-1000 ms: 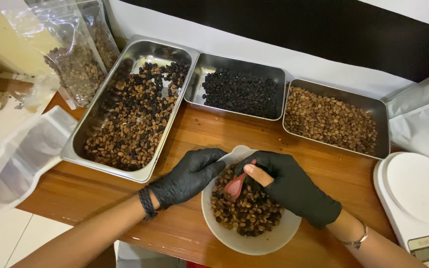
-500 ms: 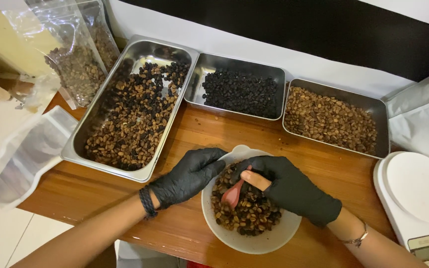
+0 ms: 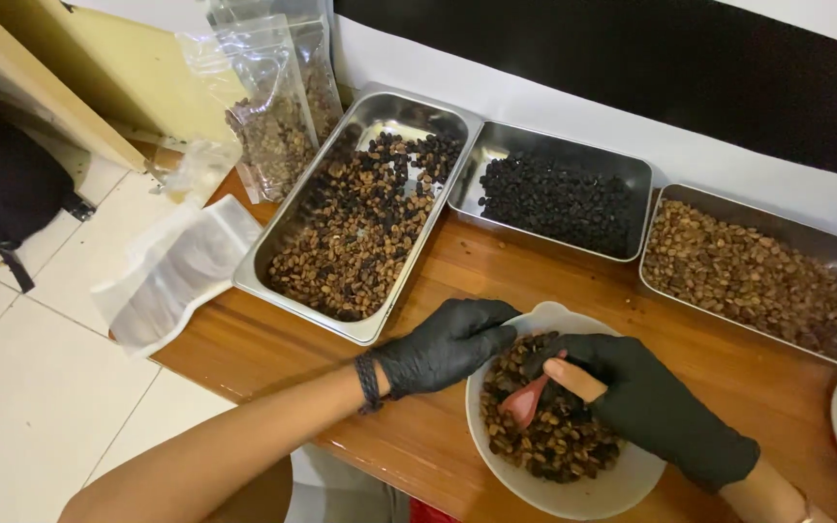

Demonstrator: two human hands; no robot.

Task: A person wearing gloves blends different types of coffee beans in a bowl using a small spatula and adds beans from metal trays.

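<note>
Many mottled brown beans (image 3: 554, 441)

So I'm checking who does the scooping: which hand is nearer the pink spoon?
Right. The right hand holds the pink spoon by its handle over the white bowl; the left hand rests at the bowl's left rim, beside it.

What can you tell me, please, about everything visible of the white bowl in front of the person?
The white bowl is round, smooth and plain, with a small pouring lip at its far rim. It stands upright on the wooden table, near its front edge, and holds a heap of mixed brown and dark beans. The gloved left hand rests on its left rim; the gloved right hand reaches over it, holding a small reddish scoop with a pale handle among the beans.
</note>
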